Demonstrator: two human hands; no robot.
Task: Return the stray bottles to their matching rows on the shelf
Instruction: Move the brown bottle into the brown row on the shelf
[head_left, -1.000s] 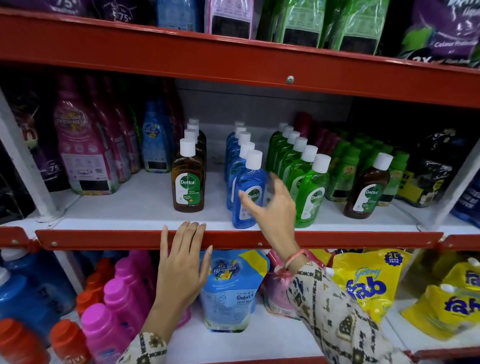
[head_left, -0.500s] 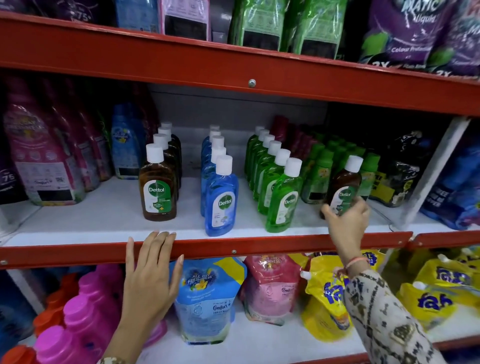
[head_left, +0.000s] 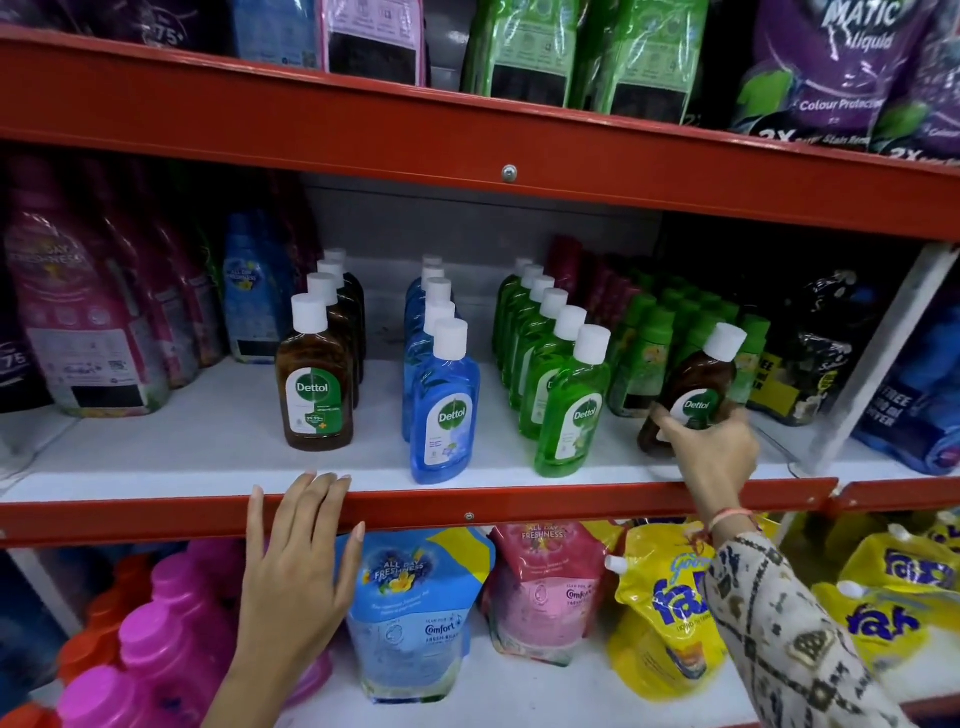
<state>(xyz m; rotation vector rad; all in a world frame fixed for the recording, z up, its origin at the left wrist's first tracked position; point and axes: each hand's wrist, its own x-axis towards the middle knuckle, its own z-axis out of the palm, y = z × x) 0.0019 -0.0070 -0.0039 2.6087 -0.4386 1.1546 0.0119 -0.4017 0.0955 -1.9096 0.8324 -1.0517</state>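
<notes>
I see the right hand (head_left: 711, 457) closed around the lower body of the stray brown white-capped plastic bottle (head_left: 698, 384), at 3 o'clock from the green bottle row (head_left: 550, 353); the left hand (head_left: 296, 571) lies flat and empty, fingers spread, on the red metal shelf edge (head_left: 467, 512).

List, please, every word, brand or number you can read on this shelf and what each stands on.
"Dettol": brown bottle, blue bottle, green bottle and the stray brown bottle held in the right hand.
"ALL DAY FRESHNESS", "Comfort": blue pouch.
"fab": yellow pouch.
"MATIC", "Colour Protect": purple pouch.
Fine print: too small to read.
</notes>
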